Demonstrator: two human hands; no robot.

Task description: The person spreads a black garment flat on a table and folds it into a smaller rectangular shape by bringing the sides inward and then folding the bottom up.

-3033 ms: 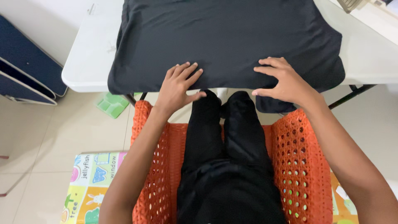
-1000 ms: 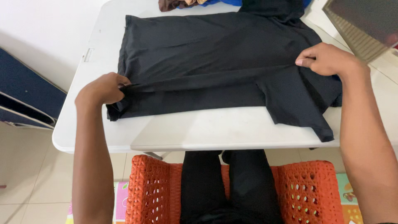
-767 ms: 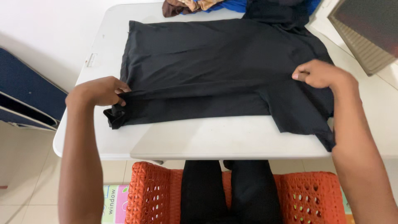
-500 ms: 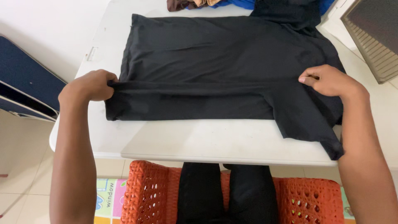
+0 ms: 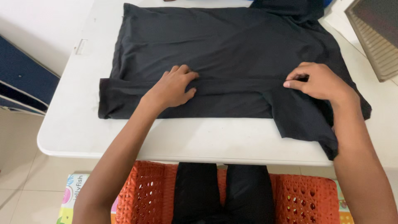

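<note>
We are seated at a white folding table (image 5: pixel 207 139), and across most of it lies a black T-shirt (image 5: pixel 224 37), spread flat with its long axis running left to right: hem toward our left, shoulders and sleeves toward our right. The near long edge has been turned over onto the body, making a folded band (image 5: pixel 232 97) that runs along the side closest to us, parallel to the table's front edge. One short sleeve (image 5: pixel 304 122) sticks out from this band at the right and hangs toward the table edge.

Both hands sit on the crease line of that band. Our left hand (image 5: pixel 174 88) is open and pressed flat, fingers spread, near the middle of the shirt's length. Our right hand (image 5: pixel 317 82) is closed in a pinch on the cloth where the sleeve joins the body, so it is the hand nearer the sleeve. The hem end at far left has no hand on it.

Below the table edge we see an orange woven chair (image 5: pixel 302 199).
</note>
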